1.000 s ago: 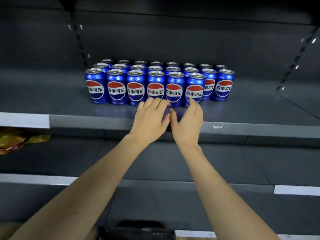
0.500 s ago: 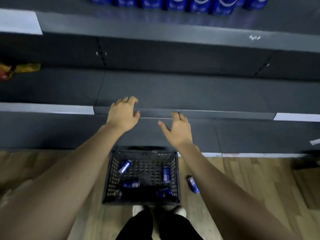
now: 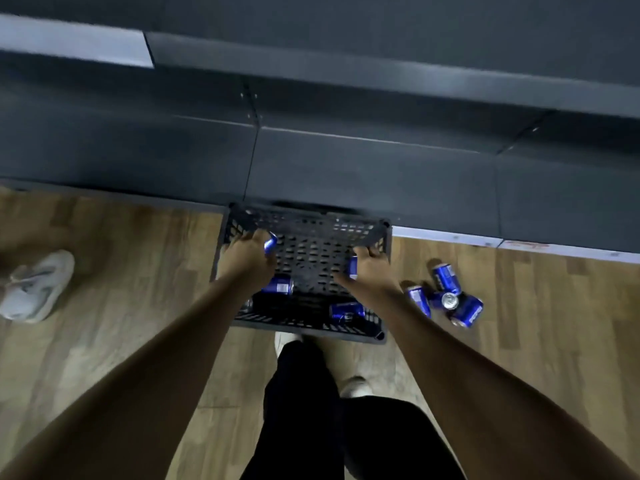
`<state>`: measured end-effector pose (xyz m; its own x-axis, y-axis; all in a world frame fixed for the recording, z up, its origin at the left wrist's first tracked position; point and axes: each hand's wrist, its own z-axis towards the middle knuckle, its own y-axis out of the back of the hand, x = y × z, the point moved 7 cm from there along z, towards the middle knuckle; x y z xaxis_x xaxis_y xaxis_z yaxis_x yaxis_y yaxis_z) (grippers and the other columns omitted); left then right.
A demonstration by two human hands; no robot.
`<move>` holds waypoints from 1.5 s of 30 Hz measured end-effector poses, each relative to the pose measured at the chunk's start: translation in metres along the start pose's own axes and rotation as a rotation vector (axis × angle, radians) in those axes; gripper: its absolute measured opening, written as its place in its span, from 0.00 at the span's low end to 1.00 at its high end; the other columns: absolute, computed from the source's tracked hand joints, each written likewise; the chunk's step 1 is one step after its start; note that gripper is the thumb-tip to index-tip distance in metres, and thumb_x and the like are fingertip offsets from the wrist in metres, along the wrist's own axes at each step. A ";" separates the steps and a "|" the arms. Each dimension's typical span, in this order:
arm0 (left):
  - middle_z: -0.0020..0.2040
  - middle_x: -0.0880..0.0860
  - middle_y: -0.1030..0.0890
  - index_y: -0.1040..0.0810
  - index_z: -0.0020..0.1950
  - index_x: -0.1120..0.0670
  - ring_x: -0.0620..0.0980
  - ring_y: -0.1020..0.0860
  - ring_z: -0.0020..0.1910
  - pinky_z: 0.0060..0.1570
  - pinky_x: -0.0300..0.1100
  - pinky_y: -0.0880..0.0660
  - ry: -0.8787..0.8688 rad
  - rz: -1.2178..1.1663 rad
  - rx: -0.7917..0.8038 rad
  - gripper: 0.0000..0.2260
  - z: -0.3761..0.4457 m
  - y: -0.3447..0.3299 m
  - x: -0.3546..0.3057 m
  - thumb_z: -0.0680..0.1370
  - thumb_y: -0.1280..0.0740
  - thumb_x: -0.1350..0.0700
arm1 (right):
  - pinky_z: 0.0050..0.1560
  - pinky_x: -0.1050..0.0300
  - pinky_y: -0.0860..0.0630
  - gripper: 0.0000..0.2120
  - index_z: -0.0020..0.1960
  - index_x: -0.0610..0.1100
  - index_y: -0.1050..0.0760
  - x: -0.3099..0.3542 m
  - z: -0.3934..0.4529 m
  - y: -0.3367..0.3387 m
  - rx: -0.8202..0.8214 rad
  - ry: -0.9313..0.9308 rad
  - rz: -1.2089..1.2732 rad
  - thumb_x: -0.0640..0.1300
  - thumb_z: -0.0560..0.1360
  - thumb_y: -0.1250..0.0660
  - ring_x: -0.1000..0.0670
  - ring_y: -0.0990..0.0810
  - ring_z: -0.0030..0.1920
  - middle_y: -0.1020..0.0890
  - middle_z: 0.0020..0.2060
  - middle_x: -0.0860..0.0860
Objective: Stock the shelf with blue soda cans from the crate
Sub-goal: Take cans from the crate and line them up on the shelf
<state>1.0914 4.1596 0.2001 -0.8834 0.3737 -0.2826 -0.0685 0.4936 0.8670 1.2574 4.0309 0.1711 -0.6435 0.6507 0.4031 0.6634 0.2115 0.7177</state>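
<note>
A black perforated crate (image 3: 304,221) stands on the wooden floor against the shelf base. My left hand (image 3: 247,261) reaches into its left side, fingers curled round a blue soda can (image 3: 270,241) that peeks out past them. At the right wall of the crate my right hand (image 3: 372,268) closes over another blue can (image 3: 352,266), mostly hidden. Two more blue cans lie loose inside, one (image 3: 278,285) by my left wrist and one (image 3: 346,311) at the near wall. The stocked upper shelf is out of view.
Several blue cans (image 3: 446,299) lie scattered on the floor right of the crate. Dark grey lower shelves (image 3: 346,168) fill the top of the view. A pale shoe (image 3: 34,289) of another person sits at far left. My legs in black trousers (image 3: 311,410) stand just behind the crate.
The view has dropped from the shelf to the floor. Both hands have moved down from the shelf edge into the crate and closed on cans.
</note>
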 end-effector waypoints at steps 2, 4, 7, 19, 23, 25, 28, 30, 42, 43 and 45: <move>0.56 0.60 0.23 0.29 0.62 0.56 0.60 0.26 0.56 0.53 0.48 0.32 0.006 -0.004 0.015 0.14 0.015 -0.040 0.009 0.77 0.39 0.56 | 0.64 0.54 0.36 0.33 0.73 0.38 0.40 -0.017 0.025 -0.037 0.052 0.017 -0.024 0.56 0.76 0.37 0.41 0.37 0.69 0.34 0.69 0.40; 0.58 0.59 0.24 0.30 0.64 0.56 0.59 0.27 0.57 0.54 0.47 0.32 -0.010 0.015 0.032 0.16 0.033 -0.082 0.024 0.77 0.39 0.56 | 0.64 0.55 0.36 0.31 0.73 0.38 0.41 -0.034 0.051 -0.075 0.094 0.033 -0.064 0.53 0.77 0.37 0.42 0.38 0.69 0.35 0.70 0.40; 0.60 0.57 0.24 0.31 0.67 0.55 0.57 0.27 0.59 0.55 0.47 0.32 -0.038 0.056 0.063 0.18 0.064 -0.143 0.059 0.77 0.38 0.55 | 0.65 0.54 0.35 0.32 0.74 0.39 0.42 -0.060 0.092 -0.136 0.138 0.040 -0.096 0.52 0.77 0.35 0.42 0.39 0.70 0.36 0.71 0.42; 0.69 0.56 0.32 0.36 0.70 0.56 0.57 0.35 0.68 0.64 0.50 0.35 -0.080 0.262 0.208 0.28 0.164 -0.354 0.136 0.73 0.31 0.52 | 0.64 0.53 0.35 0.31 0.72 0.38 0.40 -0.130 0.225 -0.301 0.180 0.069 -0.151 0.52 0.77 0.35 0.41 0.38 0.69 0.35 0.70 0.42; 0.71 0.54 0.36 0.44 0.75 0.54 0.56 0.38 0.71 0.64 0.49 0.36 -0.127 0.362 0.286 0.35 0.186 -0.400 0.140 0.73 0.30 0.51 | 0.63 0.53 0.35 0.29 0.71 0.37 0.40 -0.157 0.249 -0.314 0.135 0.010 -0.135 0.51 0.77 0.36 0.40 0.38 0.68 0.37 0.69 0.40; 0.72 0.54 0.38 0.48 0.76 0.54 0.55 0.38 0.71 0.65 0.49 0.36 -0.122 0.433 0.296 0.37 0.193 -0.417 0.145 0.73 0.30 0.52 | 0.64 0.53 0.36 0.31 0.72 0.37 0.42 -0.168 0.260 -0.312 0.082 -0.030 -0.149 0.51 0.77 0.36 0.41 0.38 0.68 0.38 0.69 0.40; 0.74 0.55 0.42 0.53 0.77 0.55 0.55 0.41 0.73 0.68 0.47 0.39 -0.131 0.534 0.313 0.38 0.202 -0.433 0.150 0.76 0.34 0.51 | 0.67 0.52 0.39 0.32 0.72 0.38 0.43 -0.178 0.273 -0.300 -0.059 -0.052 -0.237 0.54 0.77 0.37 0.41 0.41 0.70 0.39 0.69 0.41; 0.75 0.54 0.43 0.55 0.78 0.55 0.54 0.43 0.74 0.69 0.47 0.41 -0.156 0.614 0.361 0.41 0.206 -0.440 0.151 0.74 0.31 0.49 | 0.70 0.52 0.42 0.34 0.73 0.37 0.45 -0.184 0.277 -0.291 -0.162 -0.088 -0.281 0.55 0.77 0.37 0.41 0.42 0.71 0.40 0.70 0.40; 0.65 0.56 0.28 0.34 0.66 0.56 0.56 0.27 0.64 0.60 0.47 0.28 -0.185 0.596 0.501 0.30 0.220 -0.442 0.150 0.68 0.25 0.50 | 0.64 0.47 0.32 0.43 0.73 0.31 0.49 -0.226 0.283 -0.281 -0.329 -0.511 -0.023 0.56 0.74 0.32 0.36 0.37 0.69 0.40 0.70 0.33; 0.64 0.56 0.28 0.34 0.65 0.56 0.55 0.27 0.63 0.60 0.46 0.28 -0.178 0.591 0.504 0.31 0.221 -0.442 0.148 0.67 0.25 0.50 | 0.64 0.47 0.32 0.44 0.73 0.31 0.49 -0.229 0.284 -0.283 -0.323 -0.521 0.006 0.56 0.73 0.32 0.36 0.37 0.69 0.40 0.69 0.33; 0.64 0.56 0.26 0.32 0.65 0.55 0.55 0.26 0.63 0.60 0.45 0.27 -0.157 0.573 0.493 0.31 0.223 -0.440 0.144 0.67 0.25 0.49 | 0.63 0.49 0.32 0.45 0.72 0.32 0.44 -0.234 0.286 -0.290 -0.285 -0.554 0.082 0.60 0.71 0.30 0.37 0.35 0.67 0.38 0.68 0.35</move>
<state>1.0971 4.1713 -0.3138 -0.6401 0.7652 0.0690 0.6267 0.4681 0.6230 1.3251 4.0259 -0.2941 -0.2507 0.9541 0.1641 0.5249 -0.0085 0.8511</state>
